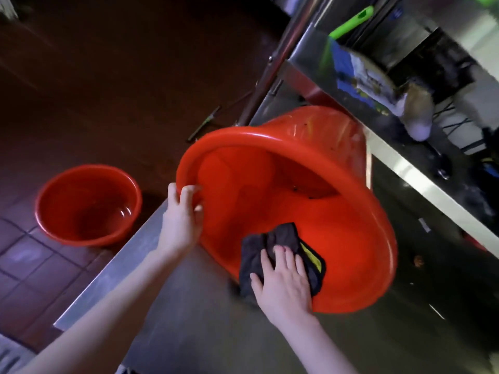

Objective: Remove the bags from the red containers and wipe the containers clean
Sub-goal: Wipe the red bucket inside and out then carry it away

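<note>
Two red containers show in the head view. The larger red bucket (270,184) lies tipped on its side on a steel table (189,333), its mouth turned toward the camera and its base pointing away toward the table's far edge. The left hand (181,220) grips the bucket's rim on the left side, fingers curled over the lip into the opening and the thumb on the outside. The right hand (283,282) lies flat, fingers straight and slightly spread, pressing a dark cloth (270,238) against the lower inside wall of the bucket, just within the rim. A yellow patch on the cloth shows beside the fingers, and part of the cloth hangs over the rim toward the table. A few dark specks sit deep inside the bucket near its base. The smaller red basin (81,201) stands upright on the floor to the left, well apart from the bucket, beside brown floor tiles (27,265). A green handle (353,21) shows at upper right, blurred.
</note>
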